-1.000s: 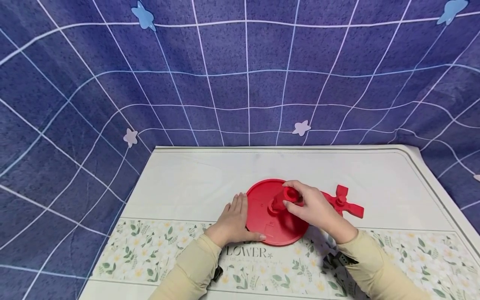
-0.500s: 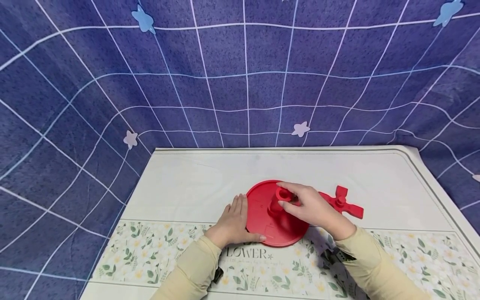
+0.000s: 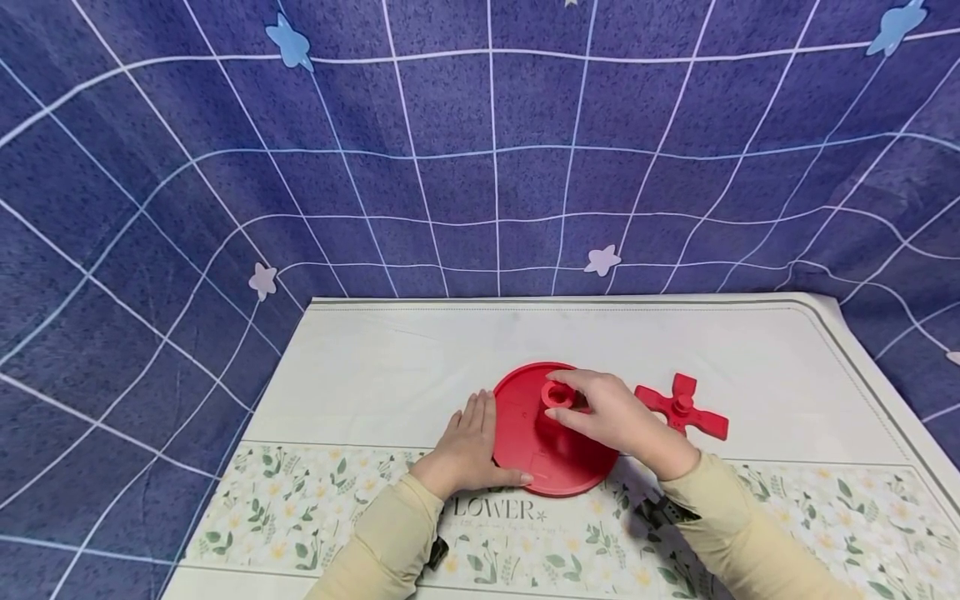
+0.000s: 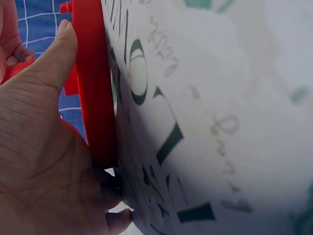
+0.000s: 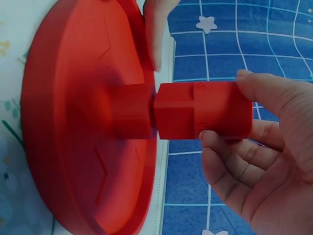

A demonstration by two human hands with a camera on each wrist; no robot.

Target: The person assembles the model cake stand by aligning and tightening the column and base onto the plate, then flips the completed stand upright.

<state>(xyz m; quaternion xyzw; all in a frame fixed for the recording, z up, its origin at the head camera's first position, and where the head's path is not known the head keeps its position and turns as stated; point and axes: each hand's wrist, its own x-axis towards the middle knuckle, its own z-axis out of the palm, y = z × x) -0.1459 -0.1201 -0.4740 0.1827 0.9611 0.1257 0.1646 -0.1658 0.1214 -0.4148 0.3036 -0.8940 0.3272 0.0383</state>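
Observation:
A round red disc base (image 3: 517, 425) with a raised rim lies on the table. My left hand (image 3: 465, 450) rests against its left side, fingers straight along the rim and thumb along the near edge; the left wrist view shows the thumb (image 4: 61, 54) on the rim. My right hand (image 3: 600, 408) grips a hollow red tube (image 5: 222, 112) near its open top, thumb on one side and fingers on the other. The tube stands upright over the disc's central post (image 5: 131, 112), its lower end right at the post's top, with a thin dark seam between them.
A red cross-shaped piece (image 3: 682, 405) with a round knob lies to the right of the disc, beside the right forearm. The table (image 3: 390, 358) has a white cover with a floral printed band (image 3: 300, 500). A blue gridded curtain (image 3: 450, 125) hangs behind and at both sides.
The right hand has moved left with the tube, which has gone from tilted to upright over the disc's centre. The left hand and the disc have stayed in place.

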